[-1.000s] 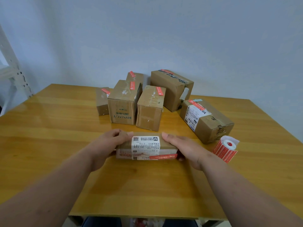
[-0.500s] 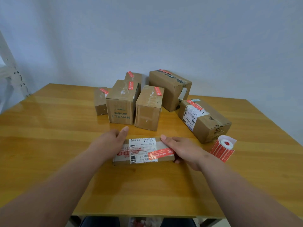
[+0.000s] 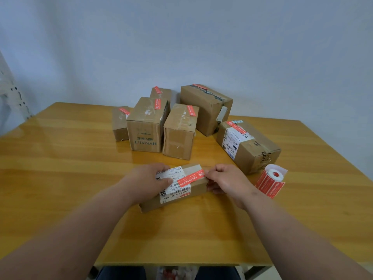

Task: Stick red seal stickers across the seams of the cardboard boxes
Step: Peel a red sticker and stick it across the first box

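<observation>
flat box (image 3: 198, 189) gripped by left hand (image 3: 148, 181), right hand (image 3: 226, 181)

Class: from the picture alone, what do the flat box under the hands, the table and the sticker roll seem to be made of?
Flat box: matte brown cardboard, judging by its dull fibrous look and folded edges.
Table: probably wood or wood-look laminate with a glossy coat; grain streaks show, and light reflects off it.
Sticker roll: likely smooth printed paper wound on a white core; plastic film can't be excluded.
</observation>
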Demonstrator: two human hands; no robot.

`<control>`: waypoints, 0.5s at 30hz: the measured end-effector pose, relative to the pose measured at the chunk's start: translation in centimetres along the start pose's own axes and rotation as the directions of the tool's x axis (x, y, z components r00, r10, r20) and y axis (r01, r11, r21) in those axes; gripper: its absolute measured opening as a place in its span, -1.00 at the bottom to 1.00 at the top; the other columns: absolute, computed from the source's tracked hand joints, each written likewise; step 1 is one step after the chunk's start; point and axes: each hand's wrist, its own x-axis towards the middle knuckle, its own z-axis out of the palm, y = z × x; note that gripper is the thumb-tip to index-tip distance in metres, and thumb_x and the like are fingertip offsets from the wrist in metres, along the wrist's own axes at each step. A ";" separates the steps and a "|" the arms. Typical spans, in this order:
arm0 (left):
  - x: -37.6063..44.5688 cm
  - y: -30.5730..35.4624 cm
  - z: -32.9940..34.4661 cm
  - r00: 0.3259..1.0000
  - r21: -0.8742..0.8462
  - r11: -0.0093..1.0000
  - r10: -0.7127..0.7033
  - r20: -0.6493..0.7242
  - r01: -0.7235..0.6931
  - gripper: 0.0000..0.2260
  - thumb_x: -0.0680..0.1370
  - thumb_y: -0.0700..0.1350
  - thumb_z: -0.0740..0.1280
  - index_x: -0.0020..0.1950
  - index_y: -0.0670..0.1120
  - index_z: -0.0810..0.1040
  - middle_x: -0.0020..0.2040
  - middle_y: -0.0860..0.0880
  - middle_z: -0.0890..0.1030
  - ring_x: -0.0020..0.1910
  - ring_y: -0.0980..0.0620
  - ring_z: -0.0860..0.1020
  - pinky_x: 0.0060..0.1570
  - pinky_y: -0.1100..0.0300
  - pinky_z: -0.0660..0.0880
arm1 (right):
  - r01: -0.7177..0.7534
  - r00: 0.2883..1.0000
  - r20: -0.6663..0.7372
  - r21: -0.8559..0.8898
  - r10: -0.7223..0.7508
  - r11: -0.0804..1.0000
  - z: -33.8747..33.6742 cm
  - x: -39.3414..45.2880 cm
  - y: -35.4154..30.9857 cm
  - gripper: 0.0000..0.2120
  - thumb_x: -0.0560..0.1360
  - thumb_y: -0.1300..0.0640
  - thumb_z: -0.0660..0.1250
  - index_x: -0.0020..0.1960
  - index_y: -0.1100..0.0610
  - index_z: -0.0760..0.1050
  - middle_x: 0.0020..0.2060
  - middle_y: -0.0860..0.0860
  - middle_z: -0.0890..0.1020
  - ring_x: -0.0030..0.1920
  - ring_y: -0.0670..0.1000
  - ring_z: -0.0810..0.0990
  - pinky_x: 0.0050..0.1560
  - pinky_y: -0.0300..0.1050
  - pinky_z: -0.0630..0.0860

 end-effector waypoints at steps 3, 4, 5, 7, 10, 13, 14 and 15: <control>0.0 0.1 0.1 1.000 -0.034 0.999 -0.004 0.001 0.004 -0.58 0.58 0.12 0.30 0.44 0.18 0.38 0.10 0.11 0.55 -0.06 0.17 0.54 -0.10 0.25 0.55 | 0.013 0.998 -0.055 -0.051 -0.016 0.999 0.3 0.1 -0.3 -0.78 0.54 0.03 0.39 -0.07 0.20 0.58 -0.12 0.08 0.71 -0.16 0.01 0.66 0.01 -0.04 0.60; 0.0 0.1 0.1 1.000 -0.036 0.999 -0.002 0.000 0.002 -0.58 0.58 0.11 0.30 0.44 0.18 0.38 0.08 0.11 0.54 -0.07 0.18 0.53 -0.14 0.27 0.53 | 0.018 0.997 -0.068 -0.059 -0.022 0.998 0.4 0.1 -0.4 -0.79 0.53 0.04 0.40 -0.07 0.21 0.58 -0.12 0.08 0.71 -0.17 0.00 0.65 0.00 -0.04 0.60; 0.0 0.1 0.2 1.000 -0.034 0.999 0.000 -0.001 0.000 -0.58 0.58 0.11 0.30 0.44 0.17 0.38 0.07 0.12 0.53 -0.08 0.18 0.53 -0.17 0.29 0.51 | 0.021 0.997 -0.077 -0.065 -0.026 0.998 0.4 0.1 -0.6 -0.80 0.53 0.06 0.41 -0.08 0.21 0.57 -0.12 0.08 0.71 -0.17 0.00 0.65 -0.01 -0.05 0.60; 0.0 0.1 0.3 1.000 -0.035 0.999 -0.002 -0.008 0.001 -0.58 0.58 0.11 0.30 0.44 0.17 0.39 0.07 0.11 0.54 -0.09 0.18 0.53 -0.20 0.31 0.49 | 0.027 0.995 -0.094 -0.090 -0.036 0.996 0.6 0.1 -0.7 -0.83 0.53 0.07 0.41 -0.11 0.18 0.56 -0.13 0.07 0.70 -0.16 0.00 0.65 -0.04 -0.06 0.60; -0.2 0.0 0.4 1.000 -0.056 0.998 -0.010 -0.012 0.009 -0.58 0.58 0.11 0.30 0.44 0.16 0.39 0.10 0.08 0.57 -0.08 0.17 0.55 -0.22 0.31 0.49 | 0.042 0.990 -0.123 -0.183 -0.065 0.982 0.7 0.1 -0.9 -0.81 0.54 0.04 0.39 -0.10 0.18 0.57 -0.15 0.06 0.70 -0.09 0.05 0.67 0.03 0.01 0.62; -0.2 0.1 0.3 1.000 -0.060 0.998 -0.016 -0.002 0.016 -0.58 0.58 0.11 0.30 0.44 0.17 0.39 0.10 0.08 0.58 -0.07 0.16 0.56 -0.22 0.30 0.50 | 0.073 0.980 -0.151 -0.319 -0.127 0.945 0.9 -0.2 -1.4 -0.81 0.55 0.04 0.36 -0.18 0.12 0.53 -0.18 0.04 0.68 -0.08 0.05 0.64 -0.01 0.03 0.58; -0.2 0.2 0.2 1.000 -0.067 0.998 -0.021 0.001 0.021 -0.58 0.58 0.11 0.31 0.44 0.16 0.39 0.10 0.08 0.59 -0.07 0.15 0.57 -0.21 0.30 0.50 | 0.084 0.976 -0.157 -0.359 -0.149 0.929 0.9 -0.3 -1.7 -0.82 0.55 0.04 0.35 -0.19 0.10 0.53 -0.18 0.02 0.66 -0.09 0.03 0.62 -0.02 0.01 0.58; -0.2 0.2 0.2 1.000 -0.073 0.997 -0.028 0.004 0.029 -0.58 0.58 0.10 0.31 0.43 0.16 0.39 0.11 0.07 0.59 -0.06 0.14 0.57 -0.20 0.30 0.50 | 0.096 0.973 -0.155 -0.389 -0.168 0.916 1.0 -0.3 -1.9 -0.82 0.55 0.04 0.34 -0.19 0.08 0.52 -0.19 0.00 0.65 -0.10 0.01 0.61 -0.03 0.00 0.58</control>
